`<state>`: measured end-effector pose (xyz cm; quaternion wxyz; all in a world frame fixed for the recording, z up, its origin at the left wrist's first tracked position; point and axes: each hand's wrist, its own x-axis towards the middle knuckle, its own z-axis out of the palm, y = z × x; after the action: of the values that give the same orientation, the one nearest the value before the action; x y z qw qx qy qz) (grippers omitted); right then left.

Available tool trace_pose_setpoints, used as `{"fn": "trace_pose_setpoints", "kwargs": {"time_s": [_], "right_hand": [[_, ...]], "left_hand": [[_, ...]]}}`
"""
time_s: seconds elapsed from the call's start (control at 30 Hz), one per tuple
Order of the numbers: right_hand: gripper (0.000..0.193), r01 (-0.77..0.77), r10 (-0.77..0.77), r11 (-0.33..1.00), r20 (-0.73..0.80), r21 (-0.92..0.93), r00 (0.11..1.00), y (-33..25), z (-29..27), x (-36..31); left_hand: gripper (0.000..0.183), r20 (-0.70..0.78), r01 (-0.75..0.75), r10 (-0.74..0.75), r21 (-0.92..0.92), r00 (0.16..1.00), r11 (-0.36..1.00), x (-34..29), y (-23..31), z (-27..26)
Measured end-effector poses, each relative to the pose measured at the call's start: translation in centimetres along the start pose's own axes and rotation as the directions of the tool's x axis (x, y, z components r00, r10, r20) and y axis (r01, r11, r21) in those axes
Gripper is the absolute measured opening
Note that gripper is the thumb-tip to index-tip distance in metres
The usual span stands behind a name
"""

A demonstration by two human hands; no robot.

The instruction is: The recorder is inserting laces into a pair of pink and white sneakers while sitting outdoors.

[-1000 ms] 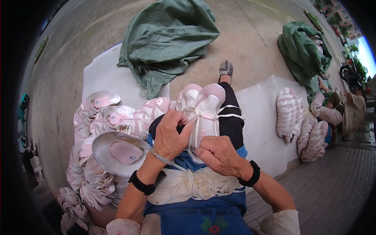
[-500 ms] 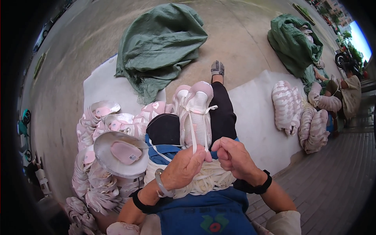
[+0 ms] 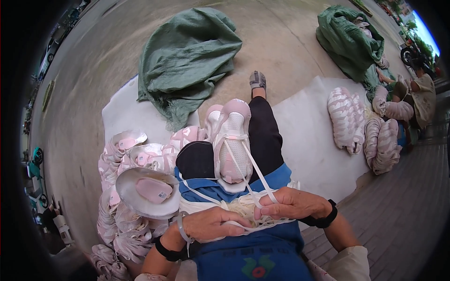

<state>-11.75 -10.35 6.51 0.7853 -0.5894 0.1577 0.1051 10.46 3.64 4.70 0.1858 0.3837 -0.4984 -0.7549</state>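
Observation:
A pink and white shoe upper [image 3: 235,140] lies across my lap, with a white shoelace [image 3: 240,165] threaded near its toe end. The two strands of this lace run toward me, where my right hand [image 3: 291,204] pinches them, fingers closed. Lower and to the left, my left hand [image 3: 213,223] is at a bundle of loose white shoelaces [image 3: 255,220] on my blue apron [image 3: 248,255]. Its thumb and fingers close on laces at the bundle's near edge; how many is hidden.
Stacked pink and white shoe uppers [image 3: 126,215] fill my left side. A green woven sack [image 3: 187,56] lies ahead on a white sheet [image 3: 123,110]. At right are more bundled uppers [image 3: 347,119], another green sack [image 3: 347,42] and a seated person [image 3: 419,100].
Both lace strands have been drawn toward me and now sit in my right hand. My left hand has let go of the strand and moved down to the loose laces.

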Motion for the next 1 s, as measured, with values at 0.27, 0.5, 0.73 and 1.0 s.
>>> {"fn": "trace_pose_setpoints", "kwargs": {"time_s": [0.27,0.5,0.73,1.0], "right_hand": [[0.036,0.217,-0.211,0.939,0.054,-0.267,0.976,0.6,3.7,6.1],[0.035,0.221,-0.208,0.945,0.079,-0.241,0.975,1.3,3.9,6.1],[0.037,0.247,-0.204,0.914,0.163,-0.323,0.965,0.2,2.7,5.9],[0.032,0.245,-0.247,0.934,0.028,-0.261,0.969,1.0,2.6,6.4]], "left_hand": [[0.046,-0.549,-0.170,-0.293,-0.641,0.783,0.749,5.8,0.7,-4.9],[0.038,-0.870,0.324,-0.023,0.159,0.493,0.933,5.7,-0.4,-8.7],[0.017,-0.828,0.219,0.283,0.428,0.484,0.877,8.0,-0.9,-10.9],[0.012,-0.608,0.327,0.549,0.785,0.573,0.527,7.9,-1.0,-11.4]]}}
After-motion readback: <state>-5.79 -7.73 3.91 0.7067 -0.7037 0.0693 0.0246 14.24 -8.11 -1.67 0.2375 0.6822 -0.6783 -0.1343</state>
